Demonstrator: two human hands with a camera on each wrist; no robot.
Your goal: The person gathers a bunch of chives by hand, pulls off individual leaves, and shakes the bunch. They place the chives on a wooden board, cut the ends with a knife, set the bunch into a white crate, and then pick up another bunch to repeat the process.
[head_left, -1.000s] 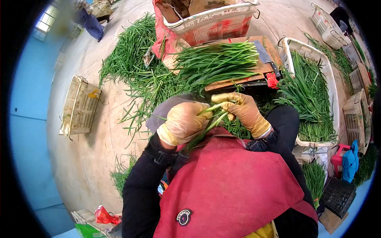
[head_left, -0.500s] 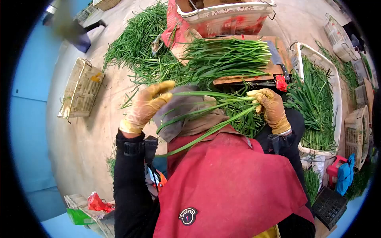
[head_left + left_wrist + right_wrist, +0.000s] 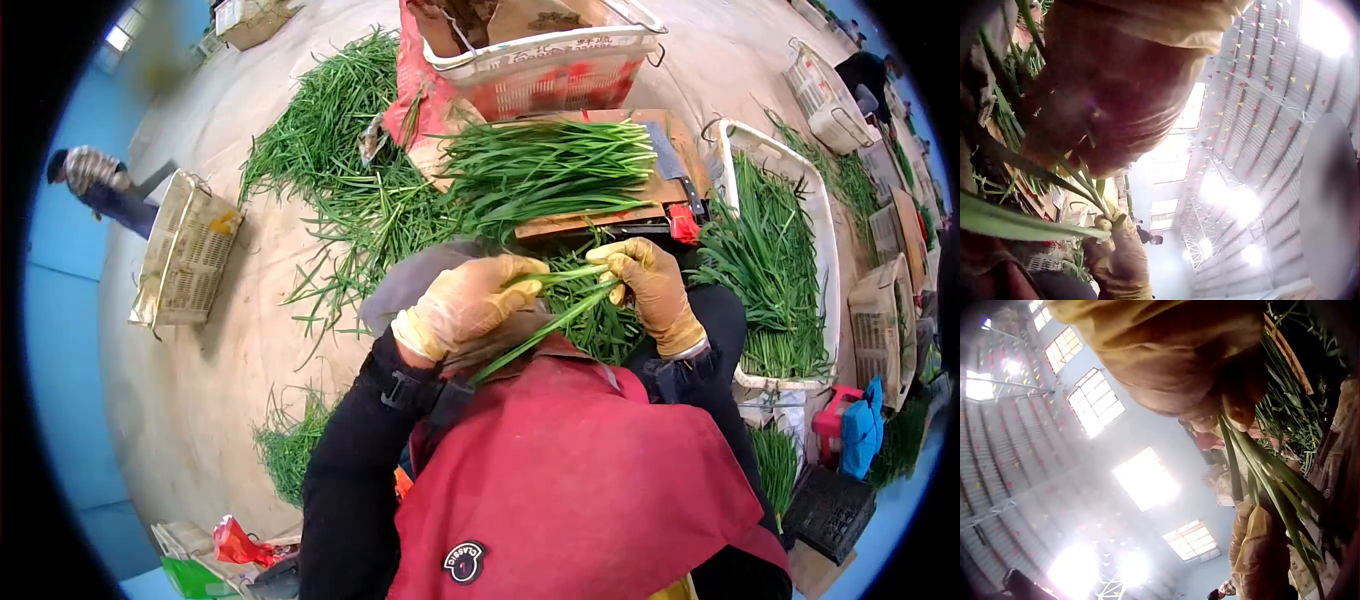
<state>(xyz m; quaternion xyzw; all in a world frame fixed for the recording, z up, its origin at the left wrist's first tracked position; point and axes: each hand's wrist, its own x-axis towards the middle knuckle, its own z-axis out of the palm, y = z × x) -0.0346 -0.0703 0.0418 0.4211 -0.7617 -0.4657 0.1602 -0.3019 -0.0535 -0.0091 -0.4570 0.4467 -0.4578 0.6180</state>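
A few garlic chives [image 3: 573,314] with pale stem ends stretch between my two yellow-gloved hands, above the lap. My right hand [image 3: 655,295] pinches them near the stem ends. My left hand [image 3: 465,308] has its thumb and fingers on one part of the stalks a little to the left, as the right wrist view also shows. Other leaves hang free below, over the red apron [image 3: 580,470]. Beyond the hands, a thick bundle of garlic chives [image 3: 550,165] lies on a wooden board [image 3: 690,145], with a knife [image 3: 692,197] at its right end.
Loose greens [image 3: 330,120] lie heaped on the floor at far left. A white crate [image 3: 730,150] with greens stands at right, and another crate [image 3: 550,85] behind the board. An upright crate [image 3: 190,260] stands at left. A person [image 3: 105,185] is walking beyond it.
Half a second ago my left hand was off the stalks with fingers spread. It has moved right and pinches them again. My right hand kept its hold. The walking person has moved left.
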